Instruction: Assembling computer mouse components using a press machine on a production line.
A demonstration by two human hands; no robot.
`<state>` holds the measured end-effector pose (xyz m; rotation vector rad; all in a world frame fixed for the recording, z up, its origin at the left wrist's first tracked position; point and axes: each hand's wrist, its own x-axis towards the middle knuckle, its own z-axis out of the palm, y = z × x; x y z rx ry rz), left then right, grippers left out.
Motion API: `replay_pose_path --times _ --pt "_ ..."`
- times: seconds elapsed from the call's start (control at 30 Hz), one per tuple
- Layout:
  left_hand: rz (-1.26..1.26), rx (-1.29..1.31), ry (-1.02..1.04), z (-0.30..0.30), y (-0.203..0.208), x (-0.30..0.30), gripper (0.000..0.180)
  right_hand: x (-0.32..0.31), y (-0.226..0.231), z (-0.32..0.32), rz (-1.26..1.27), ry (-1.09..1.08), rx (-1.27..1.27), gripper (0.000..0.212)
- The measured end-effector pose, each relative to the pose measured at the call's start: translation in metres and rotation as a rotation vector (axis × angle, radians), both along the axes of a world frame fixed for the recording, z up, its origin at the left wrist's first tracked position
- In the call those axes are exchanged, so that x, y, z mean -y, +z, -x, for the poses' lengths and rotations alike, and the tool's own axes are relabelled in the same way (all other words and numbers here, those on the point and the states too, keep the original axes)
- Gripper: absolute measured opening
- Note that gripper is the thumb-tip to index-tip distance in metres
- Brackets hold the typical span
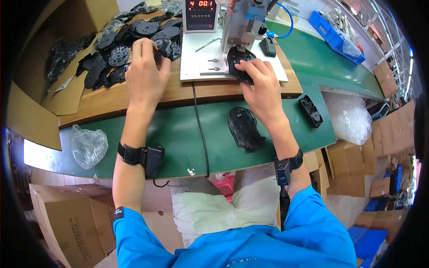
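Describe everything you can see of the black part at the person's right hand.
The black part is a thin, rounded shell, apparently plastic, with moulded detail on top. It lies over the white base, its far end below the metal press head; whether they touch is unclear. The right hand holds its near right edge, partly hiding it.

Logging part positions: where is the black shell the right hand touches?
In the head view, the black shell is right of top centre, beneath the silver machine head, over the white base, with the right hand on its right side.
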<state>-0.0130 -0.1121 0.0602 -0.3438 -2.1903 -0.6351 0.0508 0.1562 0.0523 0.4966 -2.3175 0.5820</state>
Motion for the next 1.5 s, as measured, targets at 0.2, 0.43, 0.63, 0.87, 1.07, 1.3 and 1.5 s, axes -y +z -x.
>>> replay_pose_path --times 0.2,0.43,0.63,0.87,1.07,1.3,1.5 --pt "-0.112 -0.050 0.007 -0.003 -0.001 -0.001 0.025 0.002 -0.006 -0.001 0.043 0.006 0.002 0.035" --pt "-0.166 -0.167 -0.160 -0.009 -0.001 -0.007 0.022 0.000 -0.006 -0.002 0.029 0.007 -0.009 0.035" --pt "-0.131 -0.219 -0.273 -0.005 -0.009 -0.014 0.029 0.002 -0.006 -0.002 0.031 0.009 -0.009 0.035" --pt "-0.051 -0.285 -0.516 -0.004 -0.014 -0.026 0.043 0.001 -0.006 0.002 0.035 0.029 -0.020 0.036" --pt "0.140 -0.227 -0.594 -0.019 -0.011 -0.040 0.056 -0.012 0.014 -0.022 0.302 0.112 -0.136 0.039" --pt "0.401 -0.275 -0.556 -0.029 -0.011 -0.075 0.040 -0.032 -0.028 -0.104 0.108 0.163 0.139 0.045" --pt "0.512 -0.189 -0.406 -0.025 -0.003 -0.110 0.038 -0.036 -0.037 -0.113 0.042 0.247 0.200 0.047"
